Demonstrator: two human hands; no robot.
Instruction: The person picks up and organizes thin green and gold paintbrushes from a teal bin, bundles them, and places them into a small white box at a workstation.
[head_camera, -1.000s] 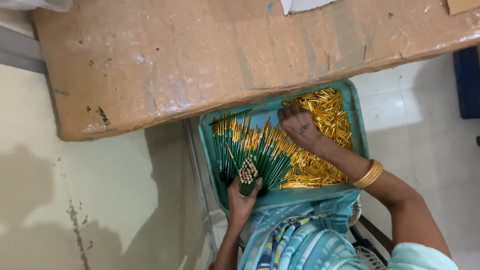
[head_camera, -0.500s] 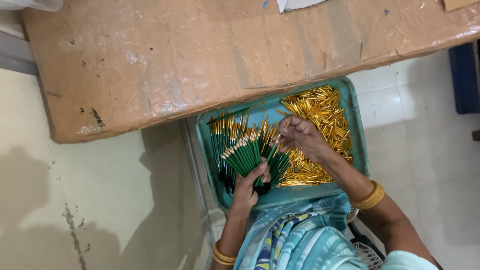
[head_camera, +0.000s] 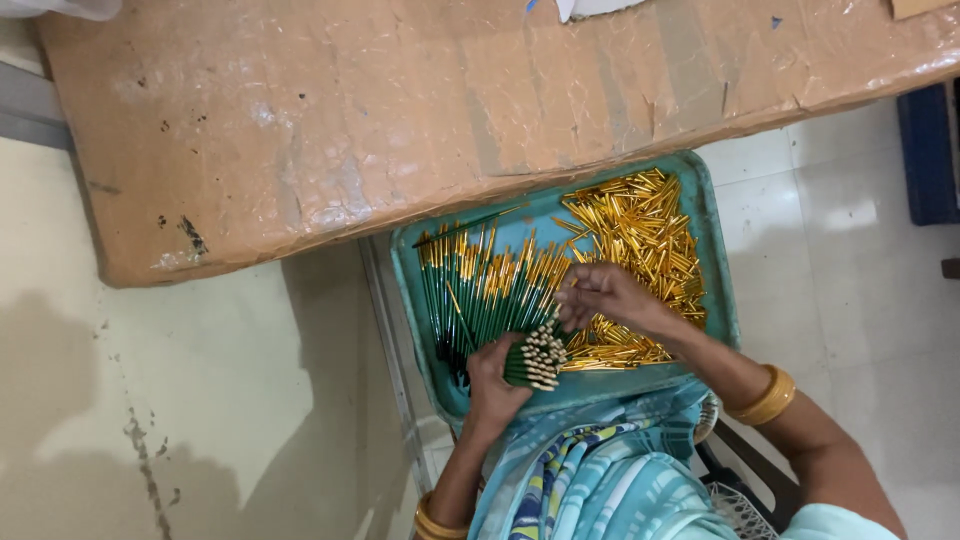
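**Hundreds of little sticks in one tray, and the bundle has just shifted**

Two hands over a teal plastic tray (head_camera: 716, 270) that sits on the person's lap, tucked under the edge of a tape-wrapped brown cardboard tabletop (head_camera: 400, 120). Compared with a second ago, the right hand (head_camera: 610, 297) has come off the heap of loose golden metal tubes (head_camera: 640, 240) on the right side of the tray and now sits right at the row of thin green sticks with golden ends (head_camera: 480, 290), fingertips pinched together against them. Looks like it's picking or nudging one, but I can't tell if there's actually anything between the fingers, too small to see.

The left hand (head_camera: 492, 385) is curled tight around a bundle of green sticks with pale cut ends (head_camera: 535, 358), fist closed, ends pointing toward the right hand. Half a second ago that bundle sat a bit higher in the tray; now it's down near the tray's near edge. My read is the bundle is being fed from the row.

Pose: both forearms come in from the bottom of the view, the right one angled in from the lower right with gold bangles (head_camera: 765, 395) on the wrist, left wrist bent inward. Striped blue cloth (head_camera: 600, 480) covers the lap below
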